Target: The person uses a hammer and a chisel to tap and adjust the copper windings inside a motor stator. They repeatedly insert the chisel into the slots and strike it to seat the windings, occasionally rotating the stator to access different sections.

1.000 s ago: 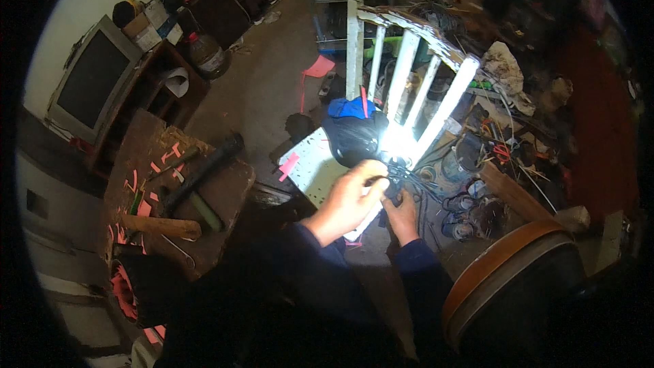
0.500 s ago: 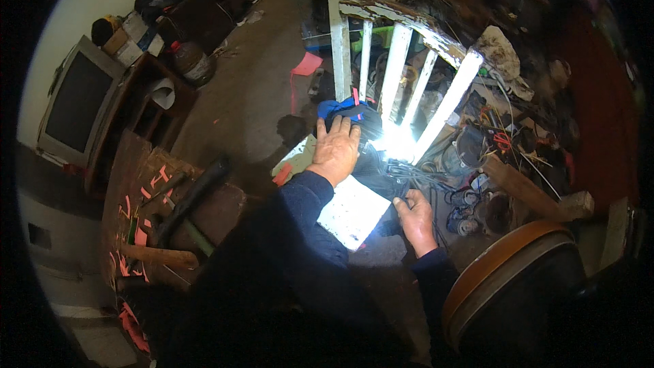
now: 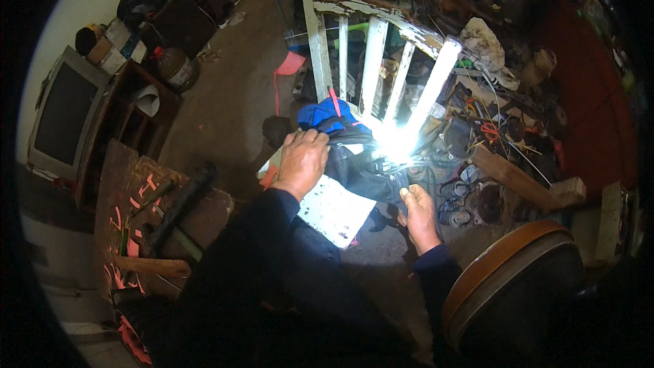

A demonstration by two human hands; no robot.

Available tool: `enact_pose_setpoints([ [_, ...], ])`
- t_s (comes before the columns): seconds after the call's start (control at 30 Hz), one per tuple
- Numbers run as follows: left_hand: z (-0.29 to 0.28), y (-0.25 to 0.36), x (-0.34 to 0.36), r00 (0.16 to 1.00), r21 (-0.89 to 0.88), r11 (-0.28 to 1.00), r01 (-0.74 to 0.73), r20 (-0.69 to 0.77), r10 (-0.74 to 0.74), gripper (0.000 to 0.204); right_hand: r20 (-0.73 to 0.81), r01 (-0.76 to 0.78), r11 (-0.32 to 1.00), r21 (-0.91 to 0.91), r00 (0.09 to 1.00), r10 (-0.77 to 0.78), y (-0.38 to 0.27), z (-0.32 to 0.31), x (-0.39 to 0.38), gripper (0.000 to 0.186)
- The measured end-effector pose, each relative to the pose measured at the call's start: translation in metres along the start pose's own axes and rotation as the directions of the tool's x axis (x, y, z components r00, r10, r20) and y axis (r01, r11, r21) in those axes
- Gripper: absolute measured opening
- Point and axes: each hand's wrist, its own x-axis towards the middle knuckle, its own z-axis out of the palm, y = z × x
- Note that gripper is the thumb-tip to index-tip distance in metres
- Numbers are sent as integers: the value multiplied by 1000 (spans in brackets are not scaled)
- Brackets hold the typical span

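A black and blue fabric bag [image 3: 357, 170] with a mesh-like black part lies across the seat of a white chair [image 3: 334, 212] whose paint is peeling. My left hand [image 3: 304, 160] has its fingers bent over the bag's left edge, below the blue part. On the other side, my right hand [image 3: 417, 215] pinches a dark strap-like end of the bag between thumb and fingers. A strong glare washes out the fabric near the chair's back slats [image 3: 373, 61], so details there are hidden. A thin pink strip [image 3: 334, 102] stands up beside the blue cloth.
At left, a wooden table [image 3: 211, 215] bears a hammer-like tool [image 3: 180, 208] and pink scraps. An old television [image 3: 68, 116] stands beyond it. Clutter with a wooden beam [image 3: 514, 180] fills the right side. A round orange-rimmed object [image 3: 507, 252] is close by my right arm.
My left hand has gone from lying flat on the bag to bending over its left edge. The black mesh part is spread more openly toward my right hand. The whole view has shifted slightly.
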Motion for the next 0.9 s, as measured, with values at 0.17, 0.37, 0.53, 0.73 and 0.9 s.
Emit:
enact_pose_setpoints([
  [0.17, -15, 19, -60, 980, -23, 982, 185, 81, -183, 20, 57, 35, 956, -290, 998, -19, 2, -8, 6, 24],
  [0.37, -12, 22, -94, 966, -147, 956, 253, 85, -243, 33, 130, 262, 377, -889, 931, -341, -4, 0, 0, 25],
  [0.53, -10, 18, -91, 985, -112, 979, 169, 56, -163, 32, 377, 581, 328, -745, 772, -511, -31, 30, -30, 13],
  [0.73, -11, 20, -88, 998, -43, 999, 29, 65, -26, 25, 469, 762, 196, -617, 556, -686, -24, 105, -6, 18],
  [0.9, -8, 18, -92, 999, -79, 997, 22, 42, -18, 21, 490, 581, 82, -810, 747, -449, -3, 132, 13, 26],
])
